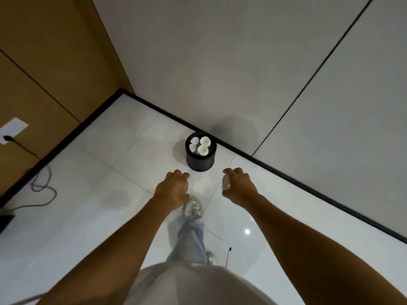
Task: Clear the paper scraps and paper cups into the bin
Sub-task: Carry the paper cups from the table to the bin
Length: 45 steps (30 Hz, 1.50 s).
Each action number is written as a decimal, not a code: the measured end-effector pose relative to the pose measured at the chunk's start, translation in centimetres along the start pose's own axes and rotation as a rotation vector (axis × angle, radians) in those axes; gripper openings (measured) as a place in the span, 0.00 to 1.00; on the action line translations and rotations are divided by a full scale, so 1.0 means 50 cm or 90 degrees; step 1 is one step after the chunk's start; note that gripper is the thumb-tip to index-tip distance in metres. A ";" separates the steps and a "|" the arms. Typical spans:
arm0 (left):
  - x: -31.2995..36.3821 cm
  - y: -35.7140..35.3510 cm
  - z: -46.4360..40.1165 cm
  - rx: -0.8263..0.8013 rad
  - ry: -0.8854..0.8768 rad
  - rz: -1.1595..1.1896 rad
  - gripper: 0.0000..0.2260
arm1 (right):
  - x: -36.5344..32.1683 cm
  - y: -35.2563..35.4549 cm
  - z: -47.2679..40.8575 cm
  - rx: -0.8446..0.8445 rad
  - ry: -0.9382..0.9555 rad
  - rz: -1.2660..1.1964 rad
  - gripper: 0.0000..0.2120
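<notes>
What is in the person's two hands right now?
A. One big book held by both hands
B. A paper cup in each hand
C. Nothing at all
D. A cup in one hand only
B: the left hand grips a paper cup and the right hand grips another cup, both held out toward the black bin that already has white cups in it.

A glossy white tiled floor (pixel 92 172) meets grey wall panels (pixel 220 62). A dark cable (pixel 41 188) trails from a white wall socket (pixel 13 129) on the brown wooden panelling (pixel 50 51).
</notes>
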<state>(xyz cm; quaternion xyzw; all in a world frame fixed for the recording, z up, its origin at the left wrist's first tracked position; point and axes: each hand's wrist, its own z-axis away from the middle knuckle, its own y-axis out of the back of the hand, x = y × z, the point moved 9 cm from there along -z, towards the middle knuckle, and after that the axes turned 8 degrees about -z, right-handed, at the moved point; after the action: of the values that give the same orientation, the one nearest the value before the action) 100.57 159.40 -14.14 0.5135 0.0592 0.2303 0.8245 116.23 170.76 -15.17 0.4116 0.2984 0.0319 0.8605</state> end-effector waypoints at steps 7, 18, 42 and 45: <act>-0.080 0.110 -0.265 -0.003 0.059 0.034 0.27 | -0.111 0.101 -0.295 -0.019 0.069 0.055 0.33; -0.141 0.200 -0.522 0.017 0.191 0.160 0.23 | -0.217 0.176 -0.630 -0.156 0.185 0.165 0.31; -0.135 -0.137 -0.861 0.067 0.576 0.465 0.27 | -0.127 -0.084 -1.121 -0.432 0.396 0.337 0.31; -0.145 -0.225 -0.926 0.092 0.568 0.441 0.27 | -0.084 -0.170 -1.181 -0.429 0.424 0.345 0.32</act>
<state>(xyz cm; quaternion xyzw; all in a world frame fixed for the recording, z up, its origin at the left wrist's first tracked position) 82.27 190.03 -46.56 0.4111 0.2453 0.6769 0.5591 79.28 204.61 -47.86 0.1426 0.4113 0.4748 0.7649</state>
